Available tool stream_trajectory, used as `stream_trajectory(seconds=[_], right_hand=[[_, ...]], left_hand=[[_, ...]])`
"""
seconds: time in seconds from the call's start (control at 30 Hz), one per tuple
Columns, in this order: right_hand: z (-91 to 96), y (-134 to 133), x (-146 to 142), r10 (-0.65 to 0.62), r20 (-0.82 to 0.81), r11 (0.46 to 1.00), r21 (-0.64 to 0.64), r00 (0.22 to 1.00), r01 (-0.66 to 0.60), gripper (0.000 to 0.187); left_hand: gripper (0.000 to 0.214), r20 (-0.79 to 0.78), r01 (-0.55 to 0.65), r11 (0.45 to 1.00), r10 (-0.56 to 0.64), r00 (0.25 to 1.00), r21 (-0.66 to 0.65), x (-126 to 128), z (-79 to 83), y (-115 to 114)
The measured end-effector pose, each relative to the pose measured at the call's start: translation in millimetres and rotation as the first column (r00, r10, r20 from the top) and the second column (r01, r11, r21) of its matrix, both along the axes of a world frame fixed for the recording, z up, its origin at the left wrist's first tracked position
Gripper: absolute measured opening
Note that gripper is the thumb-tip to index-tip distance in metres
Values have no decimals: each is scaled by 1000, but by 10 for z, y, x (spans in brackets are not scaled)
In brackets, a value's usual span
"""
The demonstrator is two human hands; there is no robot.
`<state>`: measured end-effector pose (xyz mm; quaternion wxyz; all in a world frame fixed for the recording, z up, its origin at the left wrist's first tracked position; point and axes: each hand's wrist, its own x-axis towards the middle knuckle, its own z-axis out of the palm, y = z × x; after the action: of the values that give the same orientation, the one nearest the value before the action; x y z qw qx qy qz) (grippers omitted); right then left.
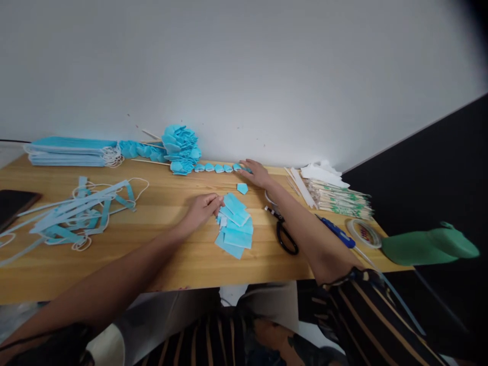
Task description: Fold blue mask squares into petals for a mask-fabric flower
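Note:
My left hand [205, 208] is closed in a pinch at the left edge of a loose pile of cut blue mask-fabric pieces [238, 236]; what its fingertips hold, if anything, is hidden. Farther back, my right hand [256, 174] has its fingers stretched out over the right end of a row of small folded blue petals [218, 168], covering the last ones. A single blue piece with cut corners [242, 188] lies between the two hands. Black-handled scissors [285, 239] rest beside my right forearm, partly covered by it.
Blue fabric flowers on sticks [181, 147] and a stack of face masks [72, 151] stand along the wall. Mask offcuts and ear loops [84, 213] tangle at left near a phone [15, 203]. At right are wrapped sticks [339, 195], a blue glue gun [337, 231], tape [364, 234] and a green bottle [427, 245].

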<state>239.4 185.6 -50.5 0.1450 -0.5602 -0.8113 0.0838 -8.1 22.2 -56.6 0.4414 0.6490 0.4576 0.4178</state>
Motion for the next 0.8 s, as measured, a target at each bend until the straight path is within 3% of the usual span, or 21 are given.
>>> stream_trajectory(seconds=[0.13,0.37,0.57,0.63,0.8], right_hand=[[-41,23,-138,24,32,999,-40,999,-23,58],[-1,-242,-337,134,74,991,-29,988,-132,57],[355,-452,-124,197,-89,973,138,976,-184,43],[442,-584,-34,232,-122,970,98,965,-221,39],[351,-956,44,325,75,945,12,943,-327,33]], left_hand=[[46,-1,-7,1000,7,1000,-7,7,9,6],[47,11,3,1000,-3,1000,5,15,22,-1],[44,3,-10,1000,10,1000,17,10,44,-2],[42,17,-9,1000,8,1000,12,14,42,1],[43,33,-23,999,22,999,30,22,17,5]])
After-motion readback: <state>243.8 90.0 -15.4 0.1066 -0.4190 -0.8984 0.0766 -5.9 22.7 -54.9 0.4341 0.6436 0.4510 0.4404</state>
